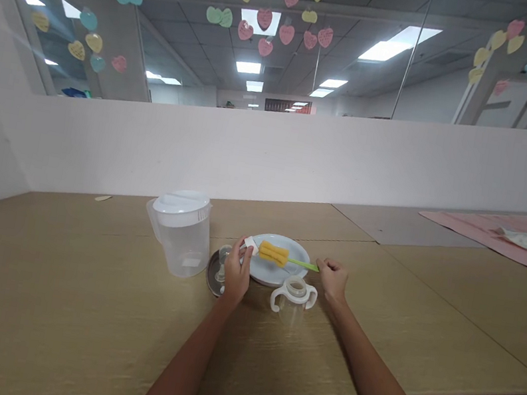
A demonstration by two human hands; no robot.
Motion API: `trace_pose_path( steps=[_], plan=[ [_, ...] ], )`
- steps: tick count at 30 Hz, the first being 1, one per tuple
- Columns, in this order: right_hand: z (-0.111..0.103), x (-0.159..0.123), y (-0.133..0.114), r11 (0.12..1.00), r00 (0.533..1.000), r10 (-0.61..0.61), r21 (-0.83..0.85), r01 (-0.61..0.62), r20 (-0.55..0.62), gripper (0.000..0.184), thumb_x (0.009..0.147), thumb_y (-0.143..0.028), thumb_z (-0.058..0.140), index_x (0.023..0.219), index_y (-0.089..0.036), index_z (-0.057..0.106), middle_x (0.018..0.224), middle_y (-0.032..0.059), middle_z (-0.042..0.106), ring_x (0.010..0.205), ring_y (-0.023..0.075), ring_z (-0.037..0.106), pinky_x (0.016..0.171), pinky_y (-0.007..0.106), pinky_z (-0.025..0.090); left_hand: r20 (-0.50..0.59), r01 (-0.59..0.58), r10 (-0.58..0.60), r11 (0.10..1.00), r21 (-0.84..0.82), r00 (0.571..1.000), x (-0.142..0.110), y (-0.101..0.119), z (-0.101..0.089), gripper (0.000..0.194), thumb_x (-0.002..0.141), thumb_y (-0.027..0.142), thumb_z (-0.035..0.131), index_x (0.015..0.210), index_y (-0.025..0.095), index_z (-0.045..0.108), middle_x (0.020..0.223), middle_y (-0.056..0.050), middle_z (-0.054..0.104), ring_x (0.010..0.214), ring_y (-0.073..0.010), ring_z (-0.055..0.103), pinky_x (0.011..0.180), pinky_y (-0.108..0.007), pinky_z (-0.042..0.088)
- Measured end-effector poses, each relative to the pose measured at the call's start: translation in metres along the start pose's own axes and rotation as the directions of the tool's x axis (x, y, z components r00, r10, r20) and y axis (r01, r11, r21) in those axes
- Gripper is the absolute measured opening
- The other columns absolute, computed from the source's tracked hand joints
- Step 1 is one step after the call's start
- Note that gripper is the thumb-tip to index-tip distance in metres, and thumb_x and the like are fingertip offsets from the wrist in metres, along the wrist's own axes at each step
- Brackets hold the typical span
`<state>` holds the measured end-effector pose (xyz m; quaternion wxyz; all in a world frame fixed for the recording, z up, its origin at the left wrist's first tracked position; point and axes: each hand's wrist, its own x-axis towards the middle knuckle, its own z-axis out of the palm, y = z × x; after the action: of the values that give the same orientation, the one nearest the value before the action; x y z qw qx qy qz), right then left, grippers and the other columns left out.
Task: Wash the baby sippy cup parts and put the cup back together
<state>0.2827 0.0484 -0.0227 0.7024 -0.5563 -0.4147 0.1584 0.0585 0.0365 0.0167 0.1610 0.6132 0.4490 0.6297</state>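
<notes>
My left hand [236, 272] is closed around a small clear part over a dark round tray [212, 276], beside a white plate [290, 273]. A bottle brush with a yellow sponge head [274, 252] lies across the plate, its green handle [303, 265] pointing right. My right hand [332, 278], fingers curled, pinches the end of that handle. A clear baby bottle with a white two-handled collar [294, 293] stands between my hands, near the table's front.
A clear plastic pitcher with a white lid [180, 229] stands left of the tray. The wooden table [74, 301] runs to a white partition wall behind. A pink cloth [499, 238] with items lies at the far right.
</notes>
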Motion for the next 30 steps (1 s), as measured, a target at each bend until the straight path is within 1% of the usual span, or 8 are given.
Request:
trace_pose_path(
  steps=[3,6,10,13,18,23,28,30],
  plan=[
    [-0.001,0.001,0.0,1.0,1.0,-0.001,-0.03,0.0,-0.018,0.029,0.061,-0.03,0.051,0.045,-0.022,0.029,0.047,-0.0073,0.022,0.047,0.007,0.024,0.043,0.022,0.02,-0.008,-0.006,0.006,1.0,0.02,1.0,-0.001,0.005,-0.003,0.039,0.09,0.042,0.038,0.113,0.017,0.058,0.108,-0.01,0.066,0.1,-0.0195,0.062,0.087,-0.031,0.047],
    [-0.002,0.001,0.0,0.998,0.999,0.003,-0.068,-0.007,-0.047,0.03,0.062,-0.03,0.051,0.044,-0.022,0.028,0.046,-0.0072,0.022,0.047,0.0071,0.023,0.043,0.022,0.02,0.047,-0.047,0.046,0.999,0.022,0.998,-0.001,0.005,-0.003,0.04,0.091,0.042,0.036,0.111,0.018,0.061,0.103,-0.009,0.068,0.095,-0.0192,0.063,0.084,-0.031,0.048],
    [-0.002,0.002,-0.001,0.998,0.998,0.01,-0.068,-0.014,-0.061,0.03,0.063,-0.031,0.051,0.044,-0.021,0.029,0.046,-0.007,0.022,0.048,0.0074,0.024,0.044,0.023,0.021,0.166,-0.123,0.111,0.99,0.063,0.98,-0.002,0.002,-0.002,0.037,0.088,0.043,0.044,0.111,0.018,0.06,0.096,-0.008,0.069,0.082,-0.0184,0.065,0.074,-0.03,0.05],
    [-0.002,0.002,-0.001,0.999,0.997,0.016,-0.035,-0.018,-0.069,0.028,0.063,-0.031,0.051,0.045,-0.021,0.031,0.047,-0.0067,0.024,0.048,0.0077,0.025,0.045,0.023,0.021,0.204,-0.226,0.197,0.965,0.13,0.959,-0.003,0.0,-0.001,0.035,0.085,0.04,0.051,0.112,0.019,0.058,0.099,-0.008,0.067,0.084,-0.0182,0.064,0.08,-0.032,0.049],
    [-0.002,0.002,-0.001,1.0,0.999,0.016,0.0,-0.016,-0.044,0.029,0.062,-0.032,0.052,0.045,-0.021,0.031,0.048,-0.0068,0.024,0.049,0.0077,0.025,0.044,0.022,0.021,0.126,-0.271,0.254,0.95,0.156,0.959,-0.003,-0.006,0.0,0.037,0.085,0.039,0.052,0.116,0.018,0.054,0.108,-0.01,0.063,0.097,-0.0199,0.061,0.087,-0.034,0.046],
    [-0.002,0.0,-0.002,1.0,1.0,-0.009,-0.014,0.009,-0.014,0.031,0.062,-0.031,0.052,0.045,-0.022,0.028,0.047,-0.0074,0.022,0.048,0.0072,0.024,0.045,0.022,0.021,0.066,-0.251,0.245,0.962,0.103,0.967,-0.003,-0.004,-0.003,0.037,0.092,0.038,0.037,0.119,0.018,0.052,0.112,-0.011,0.061,0.1,-0.0188,0.059,0.087,-0.032,0.047],
    [-0.002,0.0,-0.003,0.994,0.997,-0.039,-0.109,0.032,-0.064,0.03,0.063,-0.032,0.05,0.044,-0.021,0.03,0.046,-0.0069,0.022,0.047,0.0075,0.024,0.045,0.022,0.021,0.081,-0.313,0.304,0.942,0.125,0.949,-0.006,0.004,-0.007,0.039,0.094,0.035,0.028,0.117,0.02,0.054,0.11,-0.01,0.061,0.103,-0.0193,0.056,0.09,-0.034,0.044],
    [-0.002,0.0,-0.003,0.991,0.996,-0.041,-0.133,0.031,-0.076,0.03,0.064,-0.033,0.05,0.044,-0.021,0.031,0.047,-0.0066,0.022,0.047,0.0077,0.025,0.045,0.023,0.021,0.045,-0.347,0.344,0.927,0.145,0.938,-0.006,0.007,-0.009,0.039,0.094,0.035,0.026,0.117,0.02,0.054,0.111,-0.011,0.059,0.107,-0.0194,0.054,0.093,-0.034,0.043]
  ],
)
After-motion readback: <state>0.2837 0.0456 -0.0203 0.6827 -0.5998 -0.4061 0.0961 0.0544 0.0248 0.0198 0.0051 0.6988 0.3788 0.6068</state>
